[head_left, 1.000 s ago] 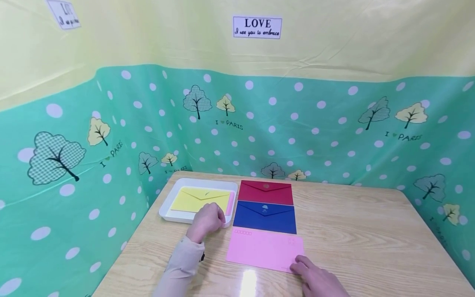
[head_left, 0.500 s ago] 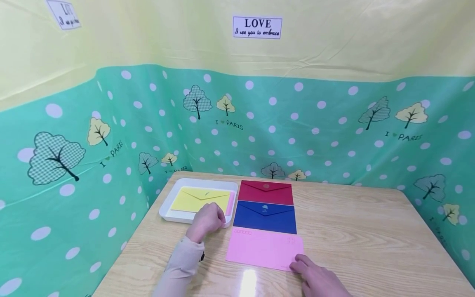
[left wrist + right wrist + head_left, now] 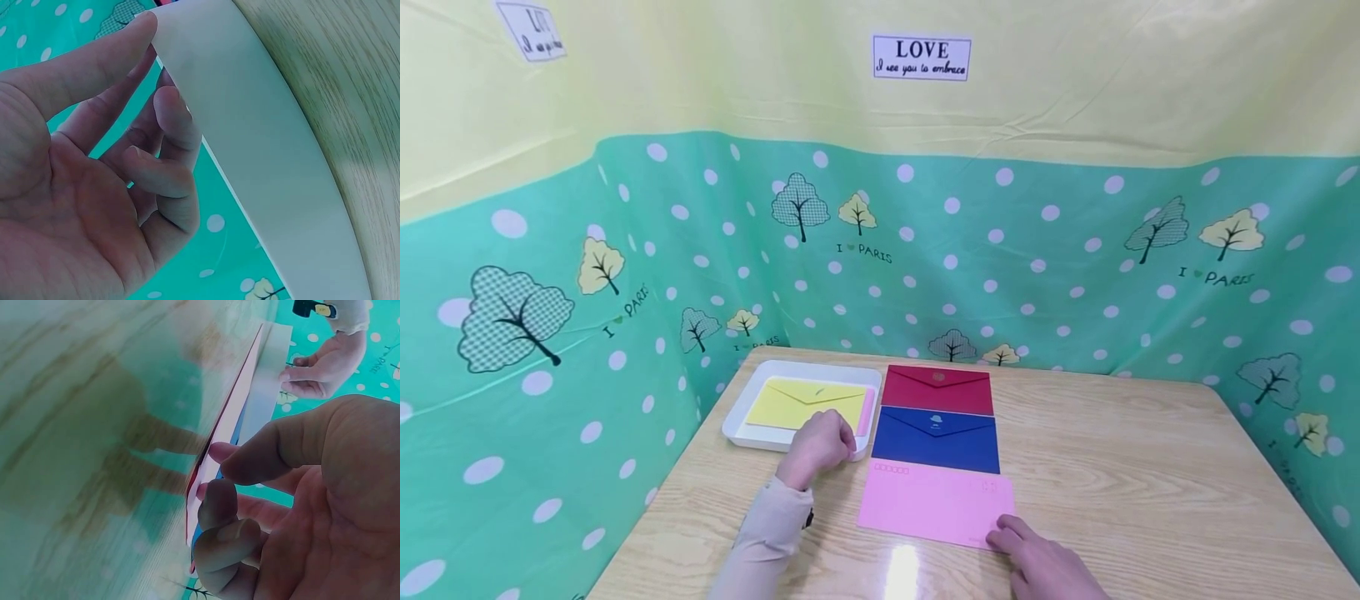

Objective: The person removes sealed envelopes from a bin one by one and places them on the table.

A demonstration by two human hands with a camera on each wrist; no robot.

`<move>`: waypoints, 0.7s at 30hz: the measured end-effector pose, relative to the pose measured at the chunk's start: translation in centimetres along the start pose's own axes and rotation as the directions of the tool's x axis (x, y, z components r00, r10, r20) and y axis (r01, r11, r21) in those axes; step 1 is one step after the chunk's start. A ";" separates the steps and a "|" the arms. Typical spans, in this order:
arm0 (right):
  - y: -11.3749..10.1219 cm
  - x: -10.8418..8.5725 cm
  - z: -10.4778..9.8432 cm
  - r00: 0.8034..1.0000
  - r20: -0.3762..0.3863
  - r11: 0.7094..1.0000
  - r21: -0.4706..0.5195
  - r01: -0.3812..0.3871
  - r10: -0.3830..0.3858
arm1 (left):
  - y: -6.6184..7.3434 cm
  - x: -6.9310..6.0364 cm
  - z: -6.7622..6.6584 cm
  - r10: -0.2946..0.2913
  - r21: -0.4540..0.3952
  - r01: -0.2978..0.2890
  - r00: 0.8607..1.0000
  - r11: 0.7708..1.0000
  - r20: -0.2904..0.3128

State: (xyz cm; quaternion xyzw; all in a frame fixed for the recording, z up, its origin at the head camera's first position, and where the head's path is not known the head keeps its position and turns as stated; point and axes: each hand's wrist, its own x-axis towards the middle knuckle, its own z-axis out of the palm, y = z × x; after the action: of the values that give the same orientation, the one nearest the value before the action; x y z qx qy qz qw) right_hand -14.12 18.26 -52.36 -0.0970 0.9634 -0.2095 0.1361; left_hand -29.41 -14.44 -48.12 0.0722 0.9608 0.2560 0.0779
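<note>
My left hand pinches the near right rim of a white tray between thumb and forefinger; in the left wrist view the other fingers curl loosely beside the tray's wall. A yellow envelope lies in that tray, with a pink strip at its right end. To the right, a pink envelope lies flat on the table. My right hand rests its fingertips on the pink envelope's near right corner, its fingers loosely bent in the right wrist view, the thumb above.
Beyond the pink envelope lie a blue envelope and a red envelope, stacked in a column beside the tray. They all sit on a wood-grain table. A green and yellow patterned curtain encloses the far and left sides.
</note>
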 end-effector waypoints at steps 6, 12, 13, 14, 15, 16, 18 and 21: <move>0.0 0.1 0.0 1.000 -0.006 1.000 0.008 0.002 -0.002 | -0.2 0.1 0.0 0.009 0.003 -0.009 1.000 1.000 0.007; 0.1 0.1 0.0 1.000 -0.011 1.000 0.004 0.010 -0.010 | -0.3 0.1 0.0 0.027 0.006 -0.027 1.000 1.000 0.003; 0.1 0.1 0.0 1.000 -0.010 1.000 0.005 0.011 -0.011 | -0.3 0.1 0.0 0.026 0.007 -0.026 1.000 1.000 0.005; 0.0 0.1 0.1 1.000 -0.009 1.000 0.006 0.011 -0.011 | -0.3 0.1 0.0 0.025 0.008 -0.025 1.000 1.000 0.005; 0.0 0.1 0.1 1.000 -0.010 1.000 0.006 0.013 -0.013 | -0.3 0.1 0.0 0.024 0.009 -0.024 1.000 1.000 0.005; 0.0 0.1 0.1 1.000 -0.011 1.000 0.006 0.013 -0.013 | -0.3 0.0 0.0 0.024 0.008 -0.024 1.000 1.000 0.005; 0.0 0.1 0.1 1.000 -0.016 1.000 0.002 0.018 -0.018 | -0.2 0.0 -0.1 0.024 0.007 -0.024 1.000 1.000 0.006; -0.2 0.0 -0.1 1.000 -0.017 1.000 -0.001 0.015 -0.015 | -0.1 -0.1 -0.2 0.022 0.003 -0.022 1.000 1.000 0.004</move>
State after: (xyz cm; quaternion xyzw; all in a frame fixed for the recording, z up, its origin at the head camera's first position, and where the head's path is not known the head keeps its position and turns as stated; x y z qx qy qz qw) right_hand -14.10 18.17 -52.21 -0.1023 0.9639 -0.2109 0.1263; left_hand -29.38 -14.63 -47.99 0.0833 0.9602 0.2550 0.0771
